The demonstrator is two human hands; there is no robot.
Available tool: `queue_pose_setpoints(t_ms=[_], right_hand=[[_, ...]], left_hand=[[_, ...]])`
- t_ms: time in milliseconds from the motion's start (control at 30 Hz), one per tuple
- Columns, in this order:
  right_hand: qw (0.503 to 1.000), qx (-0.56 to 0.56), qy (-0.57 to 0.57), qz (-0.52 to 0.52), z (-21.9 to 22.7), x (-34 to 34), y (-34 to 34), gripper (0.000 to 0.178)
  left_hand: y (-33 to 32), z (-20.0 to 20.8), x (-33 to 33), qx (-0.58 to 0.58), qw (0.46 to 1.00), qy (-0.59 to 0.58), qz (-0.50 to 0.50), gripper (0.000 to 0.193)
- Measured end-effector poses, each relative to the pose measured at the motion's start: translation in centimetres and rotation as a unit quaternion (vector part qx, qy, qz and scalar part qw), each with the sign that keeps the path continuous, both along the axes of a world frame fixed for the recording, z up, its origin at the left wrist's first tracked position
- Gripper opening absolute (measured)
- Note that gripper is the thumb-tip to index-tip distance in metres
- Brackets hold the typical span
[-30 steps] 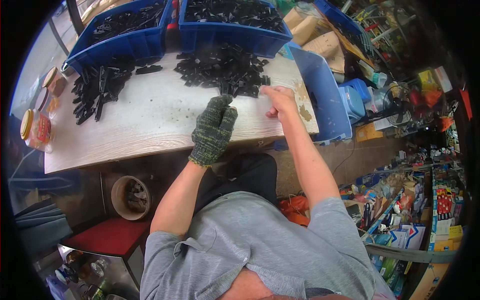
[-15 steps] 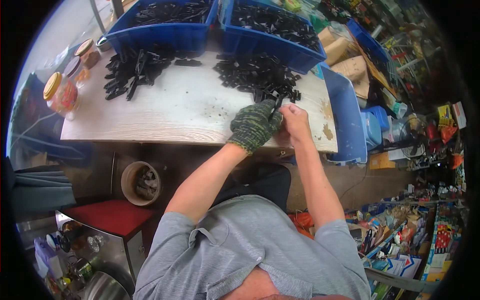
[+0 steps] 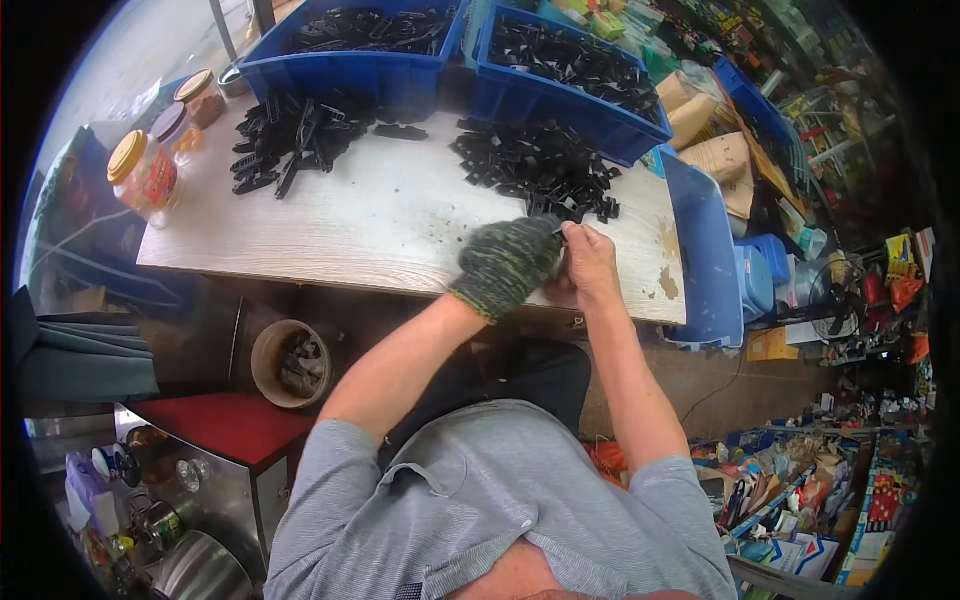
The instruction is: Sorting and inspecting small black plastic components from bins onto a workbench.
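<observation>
My left hand wears a green-and-black knit glove and is closed, knuckles up, over the table's front part. Close against it, my bare right hand pinches with thumb and forefinger. A small black plastic part shows between the two hands, mostly hidden by the glove and fingers. Just beyond them lies a heap of short black plastic parts on the pale wooden table. Farther left sits another heap of longer black parts, with a single black piece beside it.
Two blue bins, left and right, hold black parts at the table's back. Lidded jars line the left edge. A blue tub stands off the right edge. A round bucket is below the table, near a red-topped cabinet.
The view has shifted, so the table sits slightly lower and farther right. Both hands stay together before the right heap; the black part between them shows less now.
</observation>
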State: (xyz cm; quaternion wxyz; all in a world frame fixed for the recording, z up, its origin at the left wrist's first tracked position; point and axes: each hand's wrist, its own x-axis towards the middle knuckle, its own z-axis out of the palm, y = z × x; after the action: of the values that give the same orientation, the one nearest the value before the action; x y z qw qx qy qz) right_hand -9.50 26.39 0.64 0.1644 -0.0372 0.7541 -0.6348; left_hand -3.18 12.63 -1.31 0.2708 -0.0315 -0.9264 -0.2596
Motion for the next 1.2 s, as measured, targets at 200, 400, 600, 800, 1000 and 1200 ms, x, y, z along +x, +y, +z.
queue_pose_setpoints(t_ms=[200,400,600,800,1000,1200], right_hand=[[0.996,-0.075,-0.053,-0.014,1.4,1.1,-0.8,0.031],[0.992,-0.110,-0.057,-0.011,0.9,0.6,-0.2,0.029],[0.989,-0.137,-0.048,-0.032,1.0,1.0,-0.2,0.032],[0.987,-0.142,-0.051,-0.046,0.8,1.2,-0.2,0.036],[0.981,-0.176,-0.051,-0.065,0.3,1.0,0.1,0.035],[0.978,-0.199,-0.005,-0.056,-0.7,0.8,-0.8,0.032]], left_hand=[[-12.3,2.3,-2.3,-0.026,0.951,-0.058,0.303,0.046],[-14.9,1.9,-3.1,-0.093,0.936,-0.126,0.316,0.045],[-15.3,1.1,-3.2,-0.061,0.932,-0.154,0.323,0.035],[-16.4,1.5,-1.5,-0.148,0.910,-0.159,0.352,0.032],[-13.6,3.7,0.2,0.047,0.947,-0.185,0.258,0.031],[-5.1,0.5,2.7,0.250,0.968,-0.001,0.026,0.023]])
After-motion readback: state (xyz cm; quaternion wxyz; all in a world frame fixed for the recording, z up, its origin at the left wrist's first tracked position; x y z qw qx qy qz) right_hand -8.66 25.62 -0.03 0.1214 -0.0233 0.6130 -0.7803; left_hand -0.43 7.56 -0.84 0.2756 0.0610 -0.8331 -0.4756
